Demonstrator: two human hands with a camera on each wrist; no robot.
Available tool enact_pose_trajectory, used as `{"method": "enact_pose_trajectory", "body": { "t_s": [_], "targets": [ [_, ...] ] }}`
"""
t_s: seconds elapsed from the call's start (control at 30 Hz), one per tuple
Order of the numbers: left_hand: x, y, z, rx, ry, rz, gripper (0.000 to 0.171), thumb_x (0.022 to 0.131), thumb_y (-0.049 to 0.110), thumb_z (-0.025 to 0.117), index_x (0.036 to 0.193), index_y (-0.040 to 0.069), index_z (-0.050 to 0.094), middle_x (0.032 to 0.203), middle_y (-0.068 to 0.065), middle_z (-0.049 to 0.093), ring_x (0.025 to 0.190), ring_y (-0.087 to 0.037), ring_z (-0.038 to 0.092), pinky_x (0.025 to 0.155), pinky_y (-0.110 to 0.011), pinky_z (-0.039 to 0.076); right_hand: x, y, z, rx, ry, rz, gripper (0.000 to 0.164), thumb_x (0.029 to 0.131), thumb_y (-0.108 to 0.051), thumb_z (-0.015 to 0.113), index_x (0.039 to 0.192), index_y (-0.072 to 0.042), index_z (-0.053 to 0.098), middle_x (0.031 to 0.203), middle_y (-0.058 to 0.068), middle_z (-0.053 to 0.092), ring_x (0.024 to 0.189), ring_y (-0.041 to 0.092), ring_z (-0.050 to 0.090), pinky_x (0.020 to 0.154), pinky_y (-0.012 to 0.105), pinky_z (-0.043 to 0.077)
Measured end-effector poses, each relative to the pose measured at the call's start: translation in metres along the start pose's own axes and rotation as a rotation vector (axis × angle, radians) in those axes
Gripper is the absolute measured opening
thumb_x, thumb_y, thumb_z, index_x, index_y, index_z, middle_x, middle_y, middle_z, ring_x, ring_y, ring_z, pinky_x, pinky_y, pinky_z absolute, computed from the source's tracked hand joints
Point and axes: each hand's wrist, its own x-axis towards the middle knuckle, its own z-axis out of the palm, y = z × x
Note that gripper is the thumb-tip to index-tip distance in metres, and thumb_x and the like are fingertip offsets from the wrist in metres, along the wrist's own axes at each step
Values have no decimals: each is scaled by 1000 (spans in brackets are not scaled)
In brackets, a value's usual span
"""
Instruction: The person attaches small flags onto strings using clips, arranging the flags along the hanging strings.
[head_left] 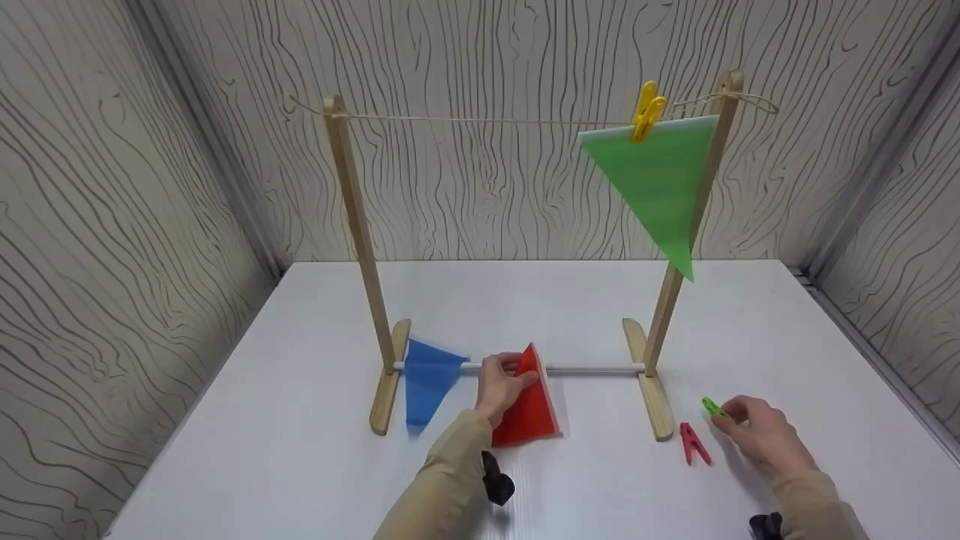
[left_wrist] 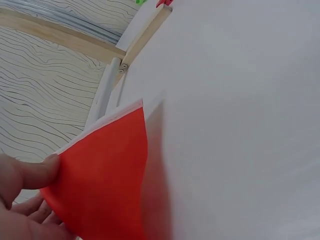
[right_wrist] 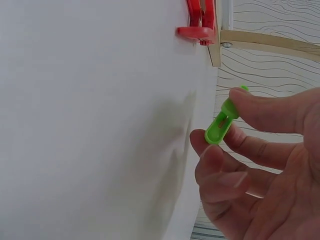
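Note:
My left hand (head_left: pixel 504 386) pinches a red triangular flag (head_left: pixel 531 409) with a white edge, thumb on one face and fingers behind, as the left wrist view shows. At the right, a green clothespin (right_wrist: pixel 222 120) is pinched between the thumb and fingers of my right hand (head_left: pixel 761 435), above the table. Beside that hand a red clothespin (head_left: pixel 694 444) rests on the tabletop. Left of my left hand, a blue flag (head_left: pixel 431 382) lies against the stand's white crossbar. High up, a green flag (head_left: pixel 664 180) hangs from the string, held by a yellow clothespin (head_left: pixel 646 112).
A string (head_left: pixel 465 120) runs between a left wooden post (head_left: pixel 360 232) and a right wooden post (head_left: pixel 667 322), both on wooden feet. The low white crossbar (head_left: pixel 592 368) joins them. The white table (head_left: pixel 300 465) is enclosed by wood-patterned walls (head_left: pixel 465 202).

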Motion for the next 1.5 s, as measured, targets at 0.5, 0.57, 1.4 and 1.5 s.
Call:
{"method": "enact_pose_trajectory", "body": {
  "t_s": [0.5,0.57,1.4,1.5],
  "targets": [
    [4,2,-7,-170,35,-106,60,89,17,76,142,10,49,135,-12,61,118,-29,62,101,-46,55,3,-9,6,24,42,-48,39,105,-25,51,124,9,49,112,33,59,91,30,61,72,40,53],
    [4,4,-9,-183,37,-107,63,88,18,77,143,11,47,136,-12,60,118,-30,61,100,-46,55,4,-11,6,27,54,-39,40,106,-25,48,127,9,48,115,33,58,94,31,61,74,40,52],
    [9,21,-30,-311,102,9,66,86,30,80,143,18,50,140,-6,58,123,-28,58,106,-45,51,4,-32,25,274,373,-132,49,109,-36,40,138,3,49,129,28,54,103,31,57,70,12,46],
    [10,23,-31,-309,123,14,69,85,31,80,145,18,48,144,-6,55,128,-29,55,110,-46,49,3,-35,27,351,404,-116,52,108,-40,40,140,0,49,130,22,55,94,21,58,66,13,49]
  ]
}}
